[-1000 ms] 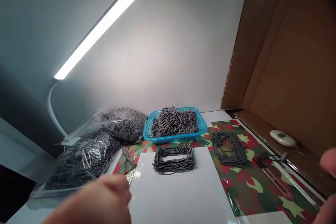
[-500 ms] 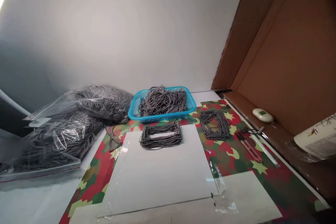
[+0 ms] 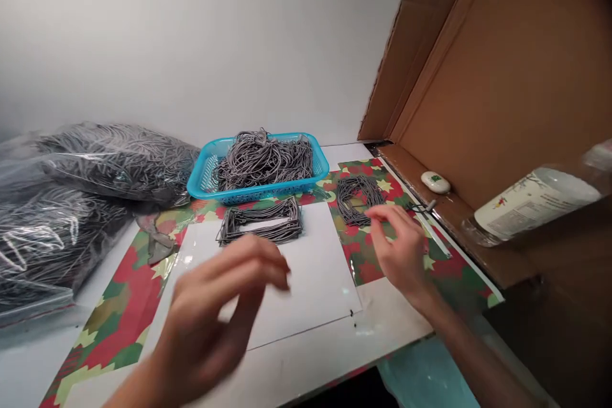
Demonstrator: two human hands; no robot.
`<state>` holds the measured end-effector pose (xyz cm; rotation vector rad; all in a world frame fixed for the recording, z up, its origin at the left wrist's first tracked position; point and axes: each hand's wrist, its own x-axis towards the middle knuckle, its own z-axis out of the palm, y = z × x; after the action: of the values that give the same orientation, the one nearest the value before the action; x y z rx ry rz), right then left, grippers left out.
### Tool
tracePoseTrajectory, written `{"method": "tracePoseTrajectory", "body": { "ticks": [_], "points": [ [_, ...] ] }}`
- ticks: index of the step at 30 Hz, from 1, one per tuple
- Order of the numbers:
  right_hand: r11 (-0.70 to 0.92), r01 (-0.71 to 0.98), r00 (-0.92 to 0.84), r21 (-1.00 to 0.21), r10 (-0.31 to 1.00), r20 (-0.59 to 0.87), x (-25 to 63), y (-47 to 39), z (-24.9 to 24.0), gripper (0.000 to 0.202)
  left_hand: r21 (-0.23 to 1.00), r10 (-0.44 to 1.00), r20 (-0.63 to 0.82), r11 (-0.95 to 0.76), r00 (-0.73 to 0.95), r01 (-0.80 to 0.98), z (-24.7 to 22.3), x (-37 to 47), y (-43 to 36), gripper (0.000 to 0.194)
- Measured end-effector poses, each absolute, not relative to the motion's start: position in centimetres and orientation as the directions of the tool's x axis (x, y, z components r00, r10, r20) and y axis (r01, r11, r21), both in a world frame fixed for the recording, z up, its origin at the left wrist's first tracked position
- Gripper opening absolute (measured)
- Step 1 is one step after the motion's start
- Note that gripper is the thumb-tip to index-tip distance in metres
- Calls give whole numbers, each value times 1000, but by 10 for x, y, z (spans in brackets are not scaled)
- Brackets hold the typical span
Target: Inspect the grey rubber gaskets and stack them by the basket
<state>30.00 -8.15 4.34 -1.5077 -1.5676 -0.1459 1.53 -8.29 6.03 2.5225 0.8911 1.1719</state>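
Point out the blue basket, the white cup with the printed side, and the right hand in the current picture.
Blue basket (image 3: 259, 192): head view, front rim.
White cup (image 3: 519, 209): head view, printed side.
Right hand (image 3: 403, 252): head view, back of the hand.

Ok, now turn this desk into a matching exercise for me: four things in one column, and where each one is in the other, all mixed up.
Things
1. Blue basket
2. Rectangular cord bundle
3. White oval item
4. Clear bags

Places
A. On the brown ledge beside the cardboard
B. At the far left, packed with grey strands
C. Behind the white sheet, near the wall
D. Lying on the white sheet

Right pairs: 1-C, 2-D, 3-A, 4-B
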Motion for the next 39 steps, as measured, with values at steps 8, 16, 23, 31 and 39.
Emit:
{"method": "tracePoseTrajectory", "body": {
  "ticks": [8, 16, 23, 31, 39],
  "points": [
    [-17, 929, 103, -369, 971, 216, 304, -22, 31, 17, -48, 421, 663, -801, 619, 597, 27, 29, -13, 23],
    [5, 981, 11, -193, 997, 80, 301, -45, 24, 24, -36, 460, 689, -749, 560, 661, 23, 8, -16, 24],
    [3, 991, 8, -135, 997, 81, 302, -45, 22, 27, -51, 451, 676, -760, 583, 647, 22, 8, -19, 24],
    [18, 972, 23, -233, 985, 172, 305, -45, 26, 19, -39, 446, 672, -775, 591, 631, 23, 12, -21, 22],
    [39, 917, 157, -398, 880, 447, 327, -22, 46, 17, -50, 416, 698, -784, 583, 619, 24, 13, -22, 22]
  ]
}}
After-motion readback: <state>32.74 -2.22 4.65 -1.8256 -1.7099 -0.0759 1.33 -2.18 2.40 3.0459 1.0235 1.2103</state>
